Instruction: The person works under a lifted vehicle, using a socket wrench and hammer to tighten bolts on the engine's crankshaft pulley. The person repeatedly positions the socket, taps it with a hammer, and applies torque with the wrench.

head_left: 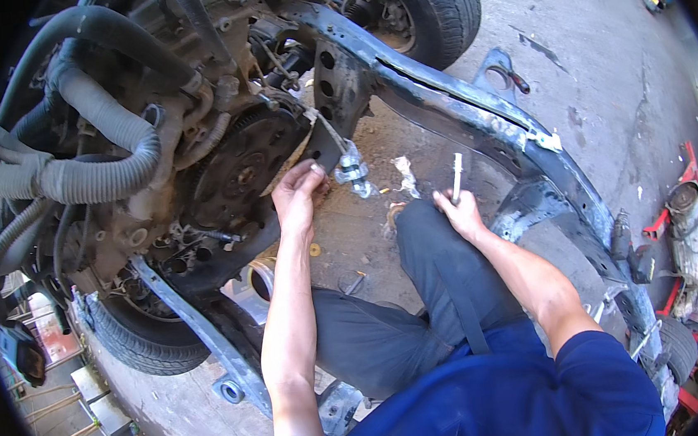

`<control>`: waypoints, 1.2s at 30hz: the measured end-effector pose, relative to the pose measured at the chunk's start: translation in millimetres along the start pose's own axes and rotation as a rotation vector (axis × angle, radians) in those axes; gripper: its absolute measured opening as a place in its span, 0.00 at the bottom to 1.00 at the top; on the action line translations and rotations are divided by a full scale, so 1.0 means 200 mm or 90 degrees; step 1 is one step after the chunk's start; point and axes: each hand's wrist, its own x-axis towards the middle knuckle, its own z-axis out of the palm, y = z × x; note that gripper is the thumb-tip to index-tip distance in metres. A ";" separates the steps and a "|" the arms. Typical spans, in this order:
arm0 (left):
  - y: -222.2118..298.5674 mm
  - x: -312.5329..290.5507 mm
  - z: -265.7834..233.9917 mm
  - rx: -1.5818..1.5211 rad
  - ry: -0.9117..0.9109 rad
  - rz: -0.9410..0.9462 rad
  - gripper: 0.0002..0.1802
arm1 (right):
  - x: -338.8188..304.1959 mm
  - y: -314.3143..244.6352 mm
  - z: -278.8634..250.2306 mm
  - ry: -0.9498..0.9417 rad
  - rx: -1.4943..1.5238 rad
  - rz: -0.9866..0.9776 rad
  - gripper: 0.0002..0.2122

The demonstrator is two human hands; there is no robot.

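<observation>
Now, a slim white stick (457, 177) is being gripped in the closed right hand (459, 210), its free end being pointed forward past the fingers. Over at the left hand (294, 198), thumb and fingertips are being held close together; whether anything is being pinched cannot be told. To its left, a dark toothed disc (232, 166) is being exposed, while between both hands, slightly ahead, a plastic-wrapped part (353, 173) is being seen.
</observation>
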 end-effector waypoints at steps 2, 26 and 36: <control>-0.05 -0.02 -0.01 0.084 -0.049 -0.130 0.18 | 0.05 -0.06 0.02 0.020 0.103 -0.015 0.23; 0.09 -0.21 -0.05 0.352 -0.098 0.198 0.18 | 0.60 -0.17 -0.26 0.369 -0.103 0.088 0.23; 0.07 -0.17 -0.05 0.340 -0.114 0.189 0.18 | 0.64 -0.20 -0.25 0.373 -0.150 0.190 0.26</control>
